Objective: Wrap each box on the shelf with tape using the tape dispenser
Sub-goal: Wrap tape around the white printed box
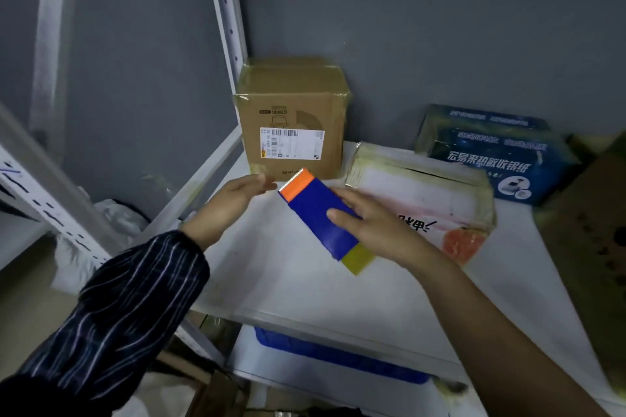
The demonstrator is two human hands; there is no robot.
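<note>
My right hand [369, 223] grips a blue tape dispenser [315, 210] with an orange toothed end and a yellowish tape roll at its near end, held above the white shelf [305, 284]. My left hand [233, 196] reaches forward with fingers extended, its tips close to the dispenser's orange end and just in front of a brown cardboard box [293, 118] with a white label and shiny tape on it. To the right lie a white and pink box [423, 193] and a blue box [491, 149], both covered in tape.
A brown carton [589, 230] sits at the right edge of the shelf. White shelf uprights [227, 10] stand at the left. Beneath the shelf is a blue bin [338, 355]. A grey wall closes the back.
</note>
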